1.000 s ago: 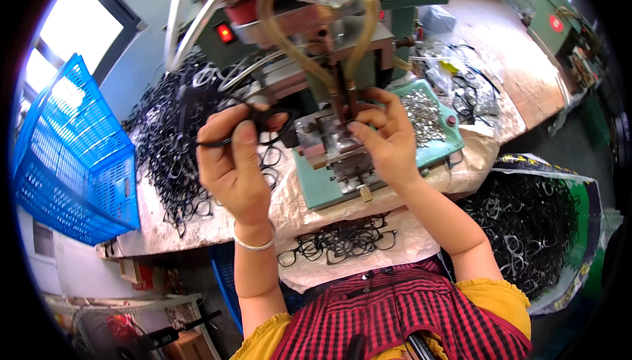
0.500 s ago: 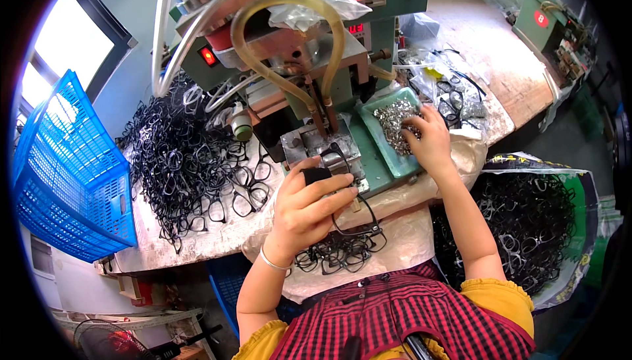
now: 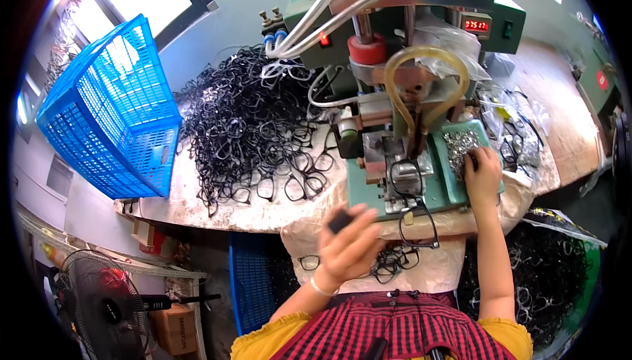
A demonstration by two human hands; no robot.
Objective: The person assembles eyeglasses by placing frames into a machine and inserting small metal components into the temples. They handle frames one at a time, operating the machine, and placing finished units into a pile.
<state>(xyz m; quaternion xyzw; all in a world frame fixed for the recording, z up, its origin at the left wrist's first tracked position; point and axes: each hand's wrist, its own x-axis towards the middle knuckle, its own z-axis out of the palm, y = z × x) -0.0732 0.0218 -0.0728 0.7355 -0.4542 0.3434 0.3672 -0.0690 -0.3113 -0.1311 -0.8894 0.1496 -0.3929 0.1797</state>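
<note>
A black glasses frame (image 3: pixel 421 244) rests at the machine's metal fixture (image 3: pixel 397 203), one rim at the block and the other hanging over the front edge. My left hand (image 3: pixel 349 248) is off the frame, to its left, somewhat blurred. Its fingers are stretched out and hold nothing; a black wrap (image 3: pixel 340 221) covers one finger. My right hand (image 3: pixel 485 174) reaches into a green tray (image 3: pixel 454 192) of small shiny metal parts (image 3: pixel 461 146). Its fingers are bent together at the parts, with something dark at the tips; what they pinch is too small to make out.
A tangled heap of black glasses frames (image 3: pixel 247 123) covers the table's left, beside a tilted blue basket (image 3: pixel 105 123). More frames (image 3: pixel 395 261) lie by my lap. A sack of frames (image 3: pixel 533 274) stands at right. The green press (image 3: pixel 375 90) with hoses rises behind; a fan (image 3: pixel 102 304) stands lower left.
My left hand has let go of the glasses frame and drawn back to the left. The right hand stays at the tray of metal parts. The whole view has turned leftward.
</note>
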